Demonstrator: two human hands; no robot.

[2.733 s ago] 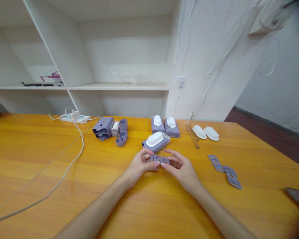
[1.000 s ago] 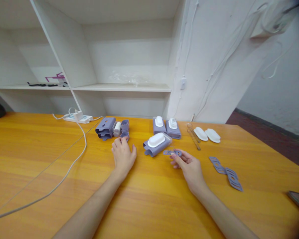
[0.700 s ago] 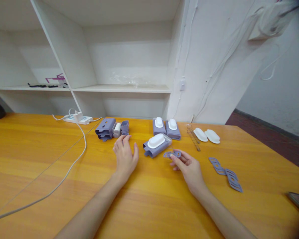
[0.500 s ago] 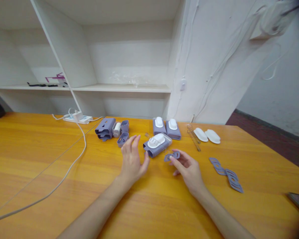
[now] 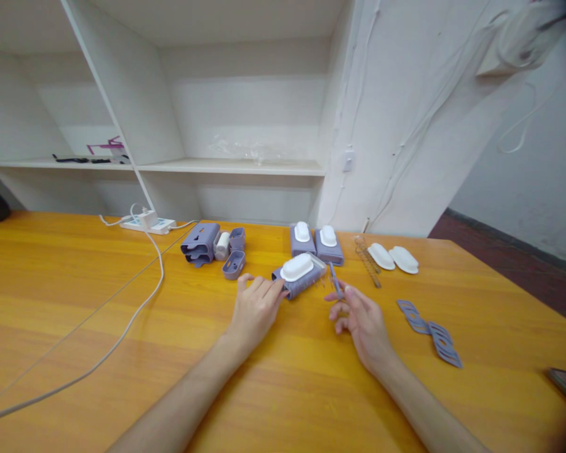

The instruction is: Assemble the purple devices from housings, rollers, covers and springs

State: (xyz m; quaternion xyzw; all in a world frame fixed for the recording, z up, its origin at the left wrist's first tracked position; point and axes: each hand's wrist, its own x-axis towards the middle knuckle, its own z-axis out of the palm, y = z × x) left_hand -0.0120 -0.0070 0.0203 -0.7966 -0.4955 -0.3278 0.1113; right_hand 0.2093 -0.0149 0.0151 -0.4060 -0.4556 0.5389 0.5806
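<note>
My right hand [image 5: 363, 321] pinches a small purple slotted plate [image 5: 336, 281], now seen nearly edge-on. From the plate a thin coil spring [image 5: 317, 284] runs leftward, blurred, across the front of a purple plastic case. My left hand [image 5: 258, 308] is closed at the case's near left corner, its thumb and fingertips together where the spring's far end seems to be. That purple case [image 5: 302, 286] lies on the table between my hands with a white oval part [image 5: 297, 267] on top.
Two more purple cases [image 5: 329, 253] with white tops stand behind. Loose springs [image 5: 368, 263], white oval covers [image 5: 404, 259] and slotted plates [image 5: 444, 345] lie right. Purple housings [image 5: 200, 242] and a small cup [image 5: 234, 265] stand left. A white cable [image 5: 141, 308] crosses the table from a power strip [image 5: 158, 226].
My left hand has gone from open, fingers spread, to closed beside the case. My right hand has turned the slotted plate upright. The spring has shifted from over the white top to the case's front.
</note>
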